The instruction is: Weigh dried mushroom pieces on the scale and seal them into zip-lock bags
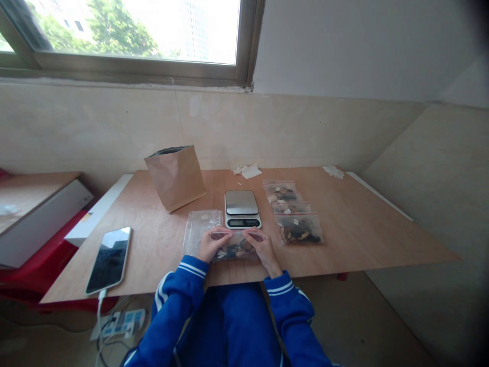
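Note:
A clear zip bag [237,248] with dark and tan dried pieces lies at the table's front edge. My left hand [215,242] pinches its top strip on the left, and my right hand [261,244] pinches the same strip further right. Just beyond the bag is a digital scale [242,204] with a bare metal plate. Flat empty clear bags [198,224] lie beside my left hand. To the right of the scale, several filled zip bags [300,228] overlap in a column.
An open brown paper bag [176,178] stands at the back left. A phone [110,260] with a white cable lies at the left front. Paper scraps [251,171] are near the wall. A power strip [122,323] sits below the table [362,224].

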Available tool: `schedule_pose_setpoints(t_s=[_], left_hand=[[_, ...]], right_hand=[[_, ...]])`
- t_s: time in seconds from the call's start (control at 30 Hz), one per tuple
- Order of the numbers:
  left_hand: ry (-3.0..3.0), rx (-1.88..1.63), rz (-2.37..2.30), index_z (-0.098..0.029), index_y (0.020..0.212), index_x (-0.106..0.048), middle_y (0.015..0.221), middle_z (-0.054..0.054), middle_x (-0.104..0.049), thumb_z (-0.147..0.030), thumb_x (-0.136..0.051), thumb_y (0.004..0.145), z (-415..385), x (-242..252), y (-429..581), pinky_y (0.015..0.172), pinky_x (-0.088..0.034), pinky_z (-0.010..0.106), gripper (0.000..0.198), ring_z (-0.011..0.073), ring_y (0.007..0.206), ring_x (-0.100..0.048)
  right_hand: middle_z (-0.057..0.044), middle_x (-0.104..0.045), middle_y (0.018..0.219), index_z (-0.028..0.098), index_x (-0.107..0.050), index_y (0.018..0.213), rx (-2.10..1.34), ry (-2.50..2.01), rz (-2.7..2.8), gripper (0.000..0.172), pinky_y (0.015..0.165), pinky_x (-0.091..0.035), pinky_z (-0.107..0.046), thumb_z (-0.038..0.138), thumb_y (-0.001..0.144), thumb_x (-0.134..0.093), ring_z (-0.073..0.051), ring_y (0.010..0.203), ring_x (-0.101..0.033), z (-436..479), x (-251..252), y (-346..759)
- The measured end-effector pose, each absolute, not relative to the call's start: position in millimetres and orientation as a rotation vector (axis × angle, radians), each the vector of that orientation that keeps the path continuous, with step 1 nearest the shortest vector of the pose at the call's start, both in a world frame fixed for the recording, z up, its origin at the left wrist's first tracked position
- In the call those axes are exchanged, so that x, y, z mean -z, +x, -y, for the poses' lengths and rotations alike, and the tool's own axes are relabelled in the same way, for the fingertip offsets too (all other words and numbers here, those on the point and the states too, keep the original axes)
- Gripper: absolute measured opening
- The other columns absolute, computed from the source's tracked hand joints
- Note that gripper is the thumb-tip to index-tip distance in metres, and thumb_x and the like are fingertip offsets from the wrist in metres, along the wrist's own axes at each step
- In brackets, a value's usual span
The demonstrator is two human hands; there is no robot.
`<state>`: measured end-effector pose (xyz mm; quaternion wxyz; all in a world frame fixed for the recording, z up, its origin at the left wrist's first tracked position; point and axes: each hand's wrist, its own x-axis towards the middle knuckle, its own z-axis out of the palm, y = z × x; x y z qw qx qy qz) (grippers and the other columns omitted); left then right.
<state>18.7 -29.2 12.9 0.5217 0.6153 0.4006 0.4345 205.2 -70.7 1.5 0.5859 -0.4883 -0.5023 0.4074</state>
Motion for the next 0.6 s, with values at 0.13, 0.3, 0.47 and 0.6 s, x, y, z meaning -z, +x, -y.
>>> schedule_pose_setpoints(t_s=[0.13,0.3,0.47,0.6], left_hand=[[1.480,-1.046,-0.966,-0.018,0.081,-0.074,0.084,0.007,-0.074,-0.044,-0.073,0.071,29.6,-12.7,18.9,0.073,-0.054,0.033,0.028,0.0223,0.080,-0.068],[1.490,-1.060,-1.006,-0.015,0.079,-0.073,0.080,0.007,-0.074,-0.043,-0.074,0.071,29.6,-11.8,19.0,0.069,-0.054,0.030,0.029,0.0211,0.075,-0.068],[1.487,-1.080,-0.984,-0.014,0.080,-0.072,0.082,0.007,-0.073,-0.041,-0.073,0.072,30.3,-14.2,20.6,0.071,-0.053,0.030,0.028,0.0205,0.077,-0.067],[1.496,-1.073,-0.922,-0.015,0.082,-0.073,0.084,0.008,-0.074,-0.040,-0.074,0.072,32.3,-18.9,22.3,0.074,-0.053,0.031,0.027,0.0210,0.080,-0.067]], right_hand=[[-0.003,-0.070,0.081,0.019,-0.072,0.081,-0.893,-1.156,1.193,0.020,0.074,-0.052,-0.029,0.039,0.077,-0.071,-0.018,0.078,-0.065,70.0,1.7,204.3],[-0.002,-0.068,0.079,0.019,-0.073,0.078,-0.803,-1.171,1.207,0.017,0.073,-0.051,-0.028,0.036,0.079,-0.070,-0.017,0.077,-0.064,70.8,0.8,201.2],[-0.002,-0.067,0.077,0.019,-0.073,0.077,-0.826,-1.167,1.212,0.018,0.072,-0.051,-0.028,0.037,0.078,-0.070,-0.017,0.076,-0.064,71.0,-1.8,201.6],[-0.003,-0.069,0.080,0.019,-0.074,0.081,-0.870,-1.135,1.276,0.020,0.074,-0.053,-0.030,0.039,0.078,-0.070,-0.018,0.078,-0.065,70.6,-2.7,200.6]])
